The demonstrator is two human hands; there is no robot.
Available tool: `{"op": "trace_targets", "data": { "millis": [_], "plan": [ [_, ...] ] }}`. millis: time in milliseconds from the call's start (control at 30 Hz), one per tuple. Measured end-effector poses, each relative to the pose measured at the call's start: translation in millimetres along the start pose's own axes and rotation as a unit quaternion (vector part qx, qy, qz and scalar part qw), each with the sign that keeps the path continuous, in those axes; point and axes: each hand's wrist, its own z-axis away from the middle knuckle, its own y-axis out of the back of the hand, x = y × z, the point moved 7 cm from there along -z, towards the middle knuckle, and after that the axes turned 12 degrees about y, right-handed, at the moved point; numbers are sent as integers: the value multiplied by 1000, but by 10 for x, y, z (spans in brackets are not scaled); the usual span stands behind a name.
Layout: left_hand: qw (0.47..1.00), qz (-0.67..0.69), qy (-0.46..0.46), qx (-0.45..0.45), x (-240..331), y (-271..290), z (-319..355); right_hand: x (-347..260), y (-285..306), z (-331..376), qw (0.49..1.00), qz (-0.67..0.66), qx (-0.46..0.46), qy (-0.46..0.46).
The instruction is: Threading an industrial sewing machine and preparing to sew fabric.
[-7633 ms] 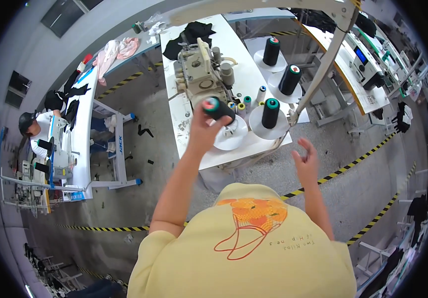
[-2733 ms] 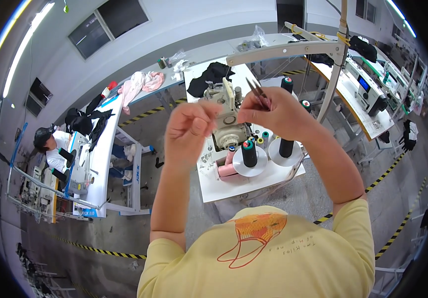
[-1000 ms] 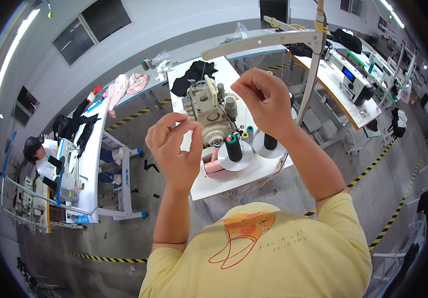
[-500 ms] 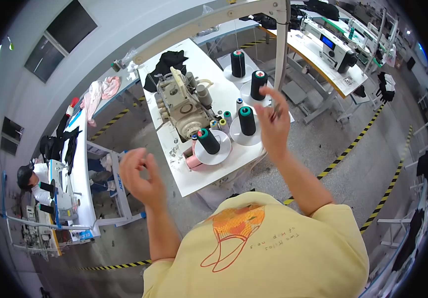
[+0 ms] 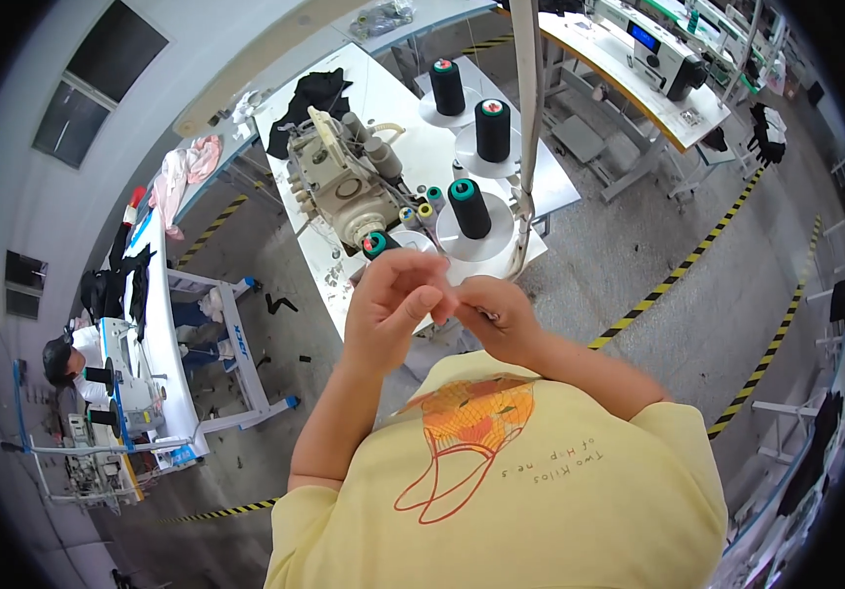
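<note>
My left hand (image 5: 393, 306) and my right hand (image 5: 501, 322) meet in front of my chest, above the near edge of the white machine table (image 5: 319, 285). Loosely curled, the left fingers are blurred at the tips; whatever they pinch, perhaps fine thread, does not show. The right hand is closed, with a small dark bit (image 5: 489, 315) at its fingers, too small to name. Beyond stands a beige industrial sewing machine (image 5: 342, 177). Black thread cones (image 5: 469, 208) stand on white discs beside it; the nearest cone (image 5: 377, 244) is partly hidden by my left hand.
A pale upright post (image 5: 528, 108) rises beside the cones. Dark cloth (image 5: 315, 98) lies at the table's far end. At left, a person (image 5: 74, 358) sits by another sewing station. Another white sewing machine (image 5: 650, 54) stands on a table at upper right. Striped tape (image 5: 683, 270) marks the floor.
Both hands, apart before, have come together in front of my chest: the left moved right, the right moved down and left. The view has shifted slightly.
</note>
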Motion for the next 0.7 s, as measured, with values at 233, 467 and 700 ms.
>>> {"op": "trace_targets", "data": {
  "millis": [233, 467, 700],
  "plan": [
    [993, 20, 23, 111, -115, 262, 108, 760, 610, -26, 961, 112, 167, -188],
    [991, -18, 50, 119, -181, 182, 133, 1574, 712, -282, 963, 160, 54, -210],
    [987, -15, 59, 150, -215, 291, 222, 1337, 739, -326, 953, 235, 34, -186]
  ]
}}
